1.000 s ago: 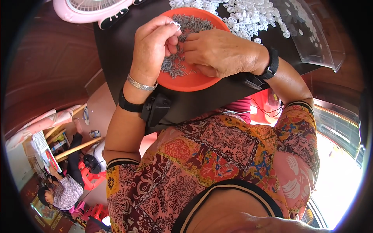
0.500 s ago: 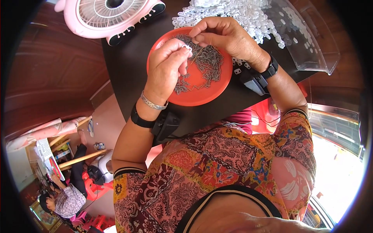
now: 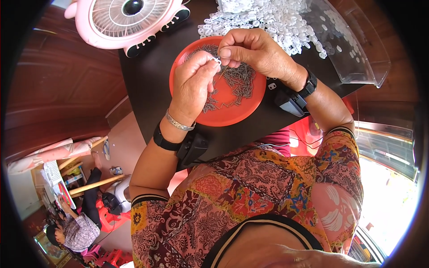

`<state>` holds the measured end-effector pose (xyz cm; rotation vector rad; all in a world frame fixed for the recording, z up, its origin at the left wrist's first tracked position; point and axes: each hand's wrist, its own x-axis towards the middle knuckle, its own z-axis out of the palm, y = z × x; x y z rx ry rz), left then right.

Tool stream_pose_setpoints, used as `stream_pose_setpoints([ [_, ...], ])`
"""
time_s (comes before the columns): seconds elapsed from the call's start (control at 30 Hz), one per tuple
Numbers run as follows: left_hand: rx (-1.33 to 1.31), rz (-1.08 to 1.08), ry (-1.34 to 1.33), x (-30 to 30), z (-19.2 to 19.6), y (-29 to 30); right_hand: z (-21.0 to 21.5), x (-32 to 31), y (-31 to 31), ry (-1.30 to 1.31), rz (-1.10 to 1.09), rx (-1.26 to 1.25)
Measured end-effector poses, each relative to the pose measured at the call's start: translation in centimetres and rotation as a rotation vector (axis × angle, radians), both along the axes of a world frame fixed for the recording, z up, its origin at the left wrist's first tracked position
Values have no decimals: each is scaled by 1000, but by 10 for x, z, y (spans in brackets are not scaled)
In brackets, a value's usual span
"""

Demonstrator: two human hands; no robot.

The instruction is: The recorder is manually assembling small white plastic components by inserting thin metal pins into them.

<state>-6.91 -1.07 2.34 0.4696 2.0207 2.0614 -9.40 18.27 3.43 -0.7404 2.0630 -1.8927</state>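
Note:
An orange round plate (image 3: 228,114) sits on the black table (image 3: 147,89), holding a heap of several small dark metal pins (image 3: 243,78). Above it my left hand (image 3: 192,87) pinches a tiny white ring (image 3: 216,60) at its fingertips. My right hand (image 3: 254,51) meets it from the right, fingers closed on a thin pin that touches the ring. Both wrists wear black bands with small black devices; the left also has a silver bracelet.
A pile of white plastic rings (image 3: 263,18) lies beyond the plate, beside a clear plastic tray (image 3: 357,53). A pink desk fan (image 3: 125,20) stands at the far left of the table. Another person (image 3: 76,228) sits on the floor at lower left.
Both hands lifted off the plate's pile and came together above it, now holding a ring and a pin between fingertips. The view has tilted, so the plate sits lower in the picture.

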Motion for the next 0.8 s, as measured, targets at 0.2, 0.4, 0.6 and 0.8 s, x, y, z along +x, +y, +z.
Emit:
stream_pose_setpoints([
  [0.2, -13, -9, -6, 0, -3, 1, 1, 3, -1, -15, 20, 33],
  [0.4, -18, -8, 21, 1, -4, 1, 0, 4, -1, 19, -5, 43],
  [0.6, -46, 2, 25, 3, -3, 3, -3, 5, -2, 81, 5, 64],
  [0.8, -73, 12, 262, 3, -17, 4, 0, 11, -4, 199, -18, 211],
])
